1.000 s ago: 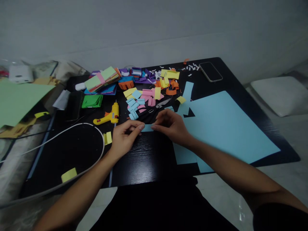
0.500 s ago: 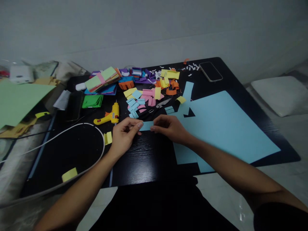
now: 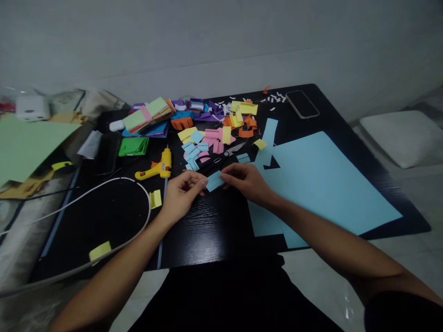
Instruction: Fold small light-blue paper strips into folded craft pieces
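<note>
A small light-blue paper piece (image 3: 214,181) is stretched between my two hands, above the black table. My left hand (image 3: 183,191) pinches its left end between thumb and fingers. The upper right corner is gripped by my right hand (image 3: 247,182), fingers closed. Just beyond my hands lie scissors (image 3: 234,150) with dark handles, partly covered by paper. Folded light-blue pieces (image 3: 192,154) are heaped behind my left hand. Under my right forearm spreads a large light-blue sheet (image 3: 325,184) with a notch cut in it.
A yellow glue gun (image 3: 157,168) lies left of my left hand, near a looped white cable (image 3: 134,180). Pink, orange and purple paper pieces (image 3: 214,138) crowd the back. A paper stack (image 3: 148,114) sits back left, a phone (image 3: 302,103) back right.
The light-blue paper piece has turned so its right end tilts upward, and more of its face shows. Both hands still hold it and have shifted only slightly.
</note>
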`<state>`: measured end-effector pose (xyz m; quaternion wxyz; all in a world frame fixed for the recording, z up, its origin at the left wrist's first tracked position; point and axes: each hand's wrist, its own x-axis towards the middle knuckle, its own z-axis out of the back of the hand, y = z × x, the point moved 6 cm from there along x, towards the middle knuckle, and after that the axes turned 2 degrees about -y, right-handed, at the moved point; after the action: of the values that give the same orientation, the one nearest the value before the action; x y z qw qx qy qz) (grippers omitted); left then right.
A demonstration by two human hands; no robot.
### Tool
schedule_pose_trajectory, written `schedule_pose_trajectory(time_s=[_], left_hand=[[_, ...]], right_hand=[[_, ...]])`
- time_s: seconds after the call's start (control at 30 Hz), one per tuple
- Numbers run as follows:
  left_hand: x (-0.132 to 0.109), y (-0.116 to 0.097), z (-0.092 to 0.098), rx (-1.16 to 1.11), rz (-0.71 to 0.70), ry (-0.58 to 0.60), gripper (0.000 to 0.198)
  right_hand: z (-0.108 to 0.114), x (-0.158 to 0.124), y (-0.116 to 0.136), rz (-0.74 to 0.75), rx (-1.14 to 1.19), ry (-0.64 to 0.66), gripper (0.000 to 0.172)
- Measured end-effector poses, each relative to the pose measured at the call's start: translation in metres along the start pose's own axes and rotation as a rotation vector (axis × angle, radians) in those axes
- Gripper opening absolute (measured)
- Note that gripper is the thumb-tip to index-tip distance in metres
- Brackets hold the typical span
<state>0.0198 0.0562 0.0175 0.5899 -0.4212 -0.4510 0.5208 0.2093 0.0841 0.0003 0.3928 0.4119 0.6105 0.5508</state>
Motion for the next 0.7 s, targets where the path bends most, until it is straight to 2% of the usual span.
schedule_pose_trajectory(time_s=[0.23,0.5,0.6,0.7], left_hand=[[0.000,0.001,-0.001,-0.017,-0.006,0.000,0.015],[0.000,-0.003,0.001,-0.005,-0.017,-0.003,0.014],[-0.002,-0.004,-0.002,0.020,-0.034,0.033,0.011],[-0.004,-0.004,-0.007,0.065,-0.084,0.078,0.012]], right_hand=[[0.003,0.000,0.000,0.045,-0.085,-0.053,0.028],[-0.002,0.000,-0.004,-0.020,-0.042,0.044,0.033],[-0.003,-0.002,-0.002,-0.010,-0.102,0.048,0.033],[-0.010,-0.006,-0.001,-0.007,-0.183,0.111,0.027]])
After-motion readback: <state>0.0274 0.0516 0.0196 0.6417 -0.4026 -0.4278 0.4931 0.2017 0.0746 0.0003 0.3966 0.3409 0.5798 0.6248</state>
